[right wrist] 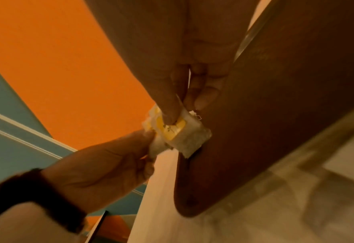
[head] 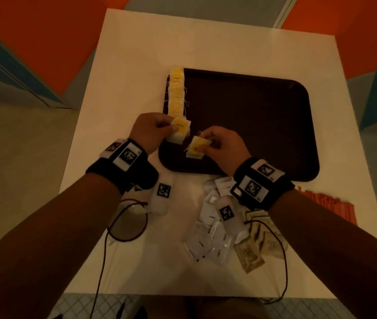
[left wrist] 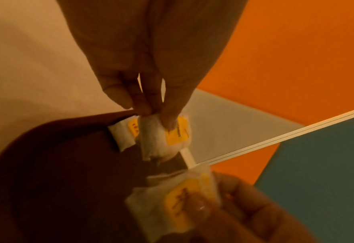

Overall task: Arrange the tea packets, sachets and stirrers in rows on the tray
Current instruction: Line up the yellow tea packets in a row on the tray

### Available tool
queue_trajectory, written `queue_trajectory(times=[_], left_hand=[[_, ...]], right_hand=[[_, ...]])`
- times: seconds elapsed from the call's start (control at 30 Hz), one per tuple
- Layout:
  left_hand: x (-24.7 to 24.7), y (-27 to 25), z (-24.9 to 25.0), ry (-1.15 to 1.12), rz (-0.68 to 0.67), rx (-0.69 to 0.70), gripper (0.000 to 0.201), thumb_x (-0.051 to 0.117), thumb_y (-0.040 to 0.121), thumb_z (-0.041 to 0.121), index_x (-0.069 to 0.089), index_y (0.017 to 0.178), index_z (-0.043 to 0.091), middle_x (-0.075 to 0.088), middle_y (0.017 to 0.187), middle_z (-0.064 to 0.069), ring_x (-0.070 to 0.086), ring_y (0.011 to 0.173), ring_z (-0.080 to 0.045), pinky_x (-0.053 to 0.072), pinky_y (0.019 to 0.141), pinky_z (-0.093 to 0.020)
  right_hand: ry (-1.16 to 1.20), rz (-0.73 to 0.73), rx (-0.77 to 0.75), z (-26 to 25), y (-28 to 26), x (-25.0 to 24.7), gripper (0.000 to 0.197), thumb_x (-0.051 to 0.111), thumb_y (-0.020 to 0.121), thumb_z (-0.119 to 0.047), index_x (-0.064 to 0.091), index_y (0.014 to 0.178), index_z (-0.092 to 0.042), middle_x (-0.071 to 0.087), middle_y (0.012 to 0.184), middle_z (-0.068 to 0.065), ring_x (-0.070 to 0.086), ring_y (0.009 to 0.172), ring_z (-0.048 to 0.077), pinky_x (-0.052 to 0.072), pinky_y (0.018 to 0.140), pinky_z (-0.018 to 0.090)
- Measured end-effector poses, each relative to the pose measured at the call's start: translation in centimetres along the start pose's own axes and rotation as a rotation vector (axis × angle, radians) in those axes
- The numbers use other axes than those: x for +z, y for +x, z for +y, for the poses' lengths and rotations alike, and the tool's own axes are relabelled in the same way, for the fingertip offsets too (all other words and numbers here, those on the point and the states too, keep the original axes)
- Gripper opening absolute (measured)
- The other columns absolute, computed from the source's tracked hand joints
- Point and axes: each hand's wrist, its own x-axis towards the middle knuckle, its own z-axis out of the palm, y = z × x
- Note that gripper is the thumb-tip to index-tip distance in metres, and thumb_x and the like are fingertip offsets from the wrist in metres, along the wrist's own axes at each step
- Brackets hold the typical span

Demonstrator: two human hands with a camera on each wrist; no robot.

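A dark brown tray (head: 263, 125) lies on the white table. Along its left edge runs a row of yellow-labelled tea packets (head: 176, 93). My left hand (head: 150, 131) pinches a tea packet (head: 179, 131) (left wrist: 171, 138) at the near end of that row, just above the tray's left edge. My right hand (head: 219, 143) pinches a second tea packet (head: 197, 147) (right wrist: 178, 133) over the tray's near left part. White sachets (head: 210, 236) and brown sachets (head: 258, 247) lie in a heap near the table's front. Orange stirrers (head: 330, 207) lie at the right edge.
Dark cables (head: 127, 222) loop over the table by my left wrist. The table (head: 136, 54) stands over an orange and blue floor. The tray's middle and right (head: 274, 111) are bare.
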Motion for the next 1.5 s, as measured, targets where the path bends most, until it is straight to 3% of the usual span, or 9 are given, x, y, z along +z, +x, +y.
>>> queue_trajectory(times=[0.13,0.3,0.53,0.77,0.87,0.97,1.07,1.23,1.5], left_hand=[[1.0,3.4,-1.6,0.143,-0.146,-0.116,0.024,0.067,0.082,0.012,0.065,0.103,0.000,0.062,0.092,-0.012,0.058,0.082,-0.021,0.049,0.066,-0.029],[0.2,4.6,-2.0,0.144,-0.159,-0.158,0.012,0.064,0.082,0.001,0.064,0.090,0.009,0.061,0.073,-0.003,0.058,0.061,-0.014,0.051,0.050,-0.013],[-0.6,3.4,-2.2,0.249,-0.119,-0.094,0.028,0.069,0.075,0.000,0.067,0.102,0.007,0.069,0.093,-0.010,0.064,0.080,-0.022,0.055,0.077,-0.034],[-0.6,1.7,-2.1,0.304,-0.149,-0.077,0.030,0.073,0.073,0.008,0.062,0.101,0.013,0.061,0.086,0.005,0.058,0.073,-0.008,0.040,0.059,-0.009],[-0.2,1.5,-2.3,0.385,-0.114,-0.032,0.035,0.073,0.073,0.008,0.062,0.105,0.013,0.059,0.095,0.003,0.053,0.088,-0.012,0.040,0.075,-0.021],[-0.1,1.4,-2.4,0.271,-0.074,-0.040,0.021,0.065,0.080,0.007,0.061,0.100,0.010,0.059,0.094,-0.001,0.059,0.076,-0.016,0.050,0.070,-0.026],[-1.0,1.6,-2.1,0.161,-0.123,-0.091,0.017,0.053,0.085,-0.003,0.058,0.094,0.009,0.061,0.090,-0.007,0.064,0.069,-0.019,0.057,0.063,-0.026],[-2.4,2.6,-1.8,0.301,-0.359,-0.126,0.036,0.071,0.074,0.002,0.058,0.107,0.011,0.064,0.101,-0.006,0.064,0.085,-0.023,0.056,0.076,-0.032],[-1.2,2.9,-1.5,0.454,-0.211,-0.009,0.036,0.075,0.070,0.005,0.060,0.102,0.013,0.062,0.101,-0.004,0.058,0.085,-0.019,0.049,0.075,-0.031]], right_hand=[[-0.126,-0.064,-0.008,-0.3,2.1,0.0,0.018,0.066,0.082,-0.015,0.063,0.099,-0.016,0.059,0.094,-0.003,0.051,0.079,0.007,0.038,0.070,0.019],[-0.192,-0.242,0.015,-0.5,3.8,1.6,0.022,0.064,0.084,-0.014,0.061,0.106,-0.013,0.060,0.113,0.006,0.057,0.100,0.018,0.047,0.084,0.027],[-0.087,-0.179,0.056,-0.8,5.3,3.3,0.030,0.067,0.079,-0.005,0.061,0.108,-0.011,0.062,0.107,0.007,0.057,0.092,0.014,0.046,0.078,0.020],[-0.072,-0.157,0.199,0.3,4.2,3.5,0.025,0.073,0.072,-0.008,0.053,0.087,-0.009,0.060,0.093,0.009,0.062,0.082,0.025,0.057,0.072,0.039],[-0.146,-0.186,0.190,0.2,3.8,4.2,0.018,0.070,0.075,-0.011,0.052,0.077,-0.013,0.056,0.087,0.006,0.056,0.078,0.020,0.052,0.070,0.034],[-0.083,-0.181,0.230,0.5,3.8,4.7,0.022,0.067,0.079,-0.010,0.050,0.067,-0.018,0.063,0.087,0.012,0.065,0.077,0.022,0.058,0.069,0.035],[-0.018,-0.188,0.291,0.6,3.8,4.7,0.017,0.066,0.082,-0.012,0.053,0.072,-0.014,0.069,0.088,0.016,0.070,0.074,0.023,0.060,0.070,0.036],[-0.009,-0.130,0.224,0.6,3.9,4.3,0.028,0.072,0.075,-0.012,0.050,0.092,-0.015,0.060,0.097,0.007,0.066,0.079,0.024,0.059,0.069,0.037],[-0.005,-0.120,0.216,0.1,4.3,4.4,0.018,0.064,0.081,-0.006,0.065,0.099,-0.011,0.064,0.106,0.007,0.064,0.094,0.023,0.054,0.085,0.033]])
